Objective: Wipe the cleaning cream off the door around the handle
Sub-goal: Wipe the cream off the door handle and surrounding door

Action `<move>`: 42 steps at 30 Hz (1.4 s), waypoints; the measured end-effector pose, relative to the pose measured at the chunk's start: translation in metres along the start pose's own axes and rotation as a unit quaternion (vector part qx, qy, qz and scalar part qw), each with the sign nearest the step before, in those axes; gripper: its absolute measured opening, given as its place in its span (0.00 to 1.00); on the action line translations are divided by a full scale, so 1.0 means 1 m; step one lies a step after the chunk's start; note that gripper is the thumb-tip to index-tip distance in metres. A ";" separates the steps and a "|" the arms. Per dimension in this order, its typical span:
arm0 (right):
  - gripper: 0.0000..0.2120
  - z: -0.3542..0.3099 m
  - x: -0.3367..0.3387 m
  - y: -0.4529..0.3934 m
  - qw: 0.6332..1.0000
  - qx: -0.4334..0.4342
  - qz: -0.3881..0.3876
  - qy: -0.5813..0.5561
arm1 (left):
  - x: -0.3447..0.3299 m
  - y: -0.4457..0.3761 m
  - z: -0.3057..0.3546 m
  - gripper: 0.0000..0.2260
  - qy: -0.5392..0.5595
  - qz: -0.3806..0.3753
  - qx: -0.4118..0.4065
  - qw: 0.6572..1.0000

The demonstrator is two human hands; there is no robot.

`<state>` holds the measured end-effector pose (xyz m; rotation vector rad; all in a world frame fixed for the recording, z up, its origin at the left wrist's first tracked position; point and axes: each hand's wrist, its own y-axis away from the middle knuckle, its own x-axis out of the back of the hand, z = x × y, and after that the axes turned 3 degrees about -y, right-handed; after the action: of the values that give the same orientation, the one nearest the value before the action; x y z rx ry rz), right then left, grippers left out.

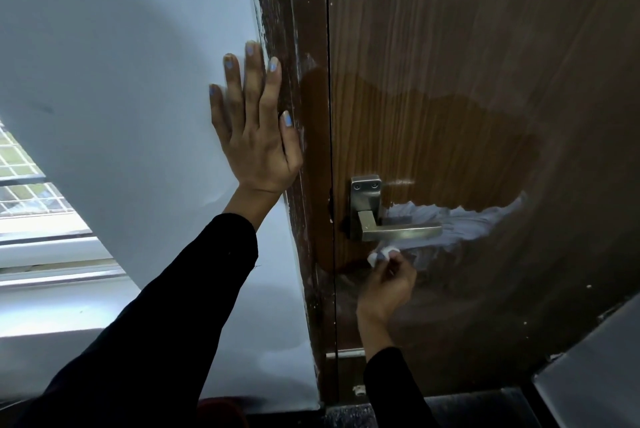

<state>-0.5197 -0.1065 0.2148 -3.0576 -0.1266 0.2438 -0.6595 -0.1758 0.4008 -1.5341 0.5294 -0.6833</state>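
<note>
A brown wooden door (467, 47) fills the right of the view. Its steel lever handle (398, 232) points right from a square plate. White cleaning cream (467, 223) smears the door behind and right of the lever. Above it the wood shows a darker, glossy patch. My right hand (389, 284) pinches a small white wad of tissue (381, 253) just below the lever, against the door. My left hand (254, 123) presses flat on the white wall, fingers straight, beside the door frame.
The dark door frame (304, 150) runs between wall and door, flecked with white paint. A window with a grille (27, 185) sits at the far left above a white sill. A grey surface (595, 365) juts in at the lower right corner.
</note>
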 end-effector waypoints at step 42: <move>0.44 -0.003 0.004 -0.007 0.890 0.298 -0.157 0.308 | 0.004 0.000 0.000 0.24 -0.011 -0.007 -0.003 1.000</move>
<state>-0.5154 -0.0994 0.2181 -2.3083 -0.4094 -0.5935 -0.6563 -0.1787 0.4010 -1.5503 0.5058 -0.6758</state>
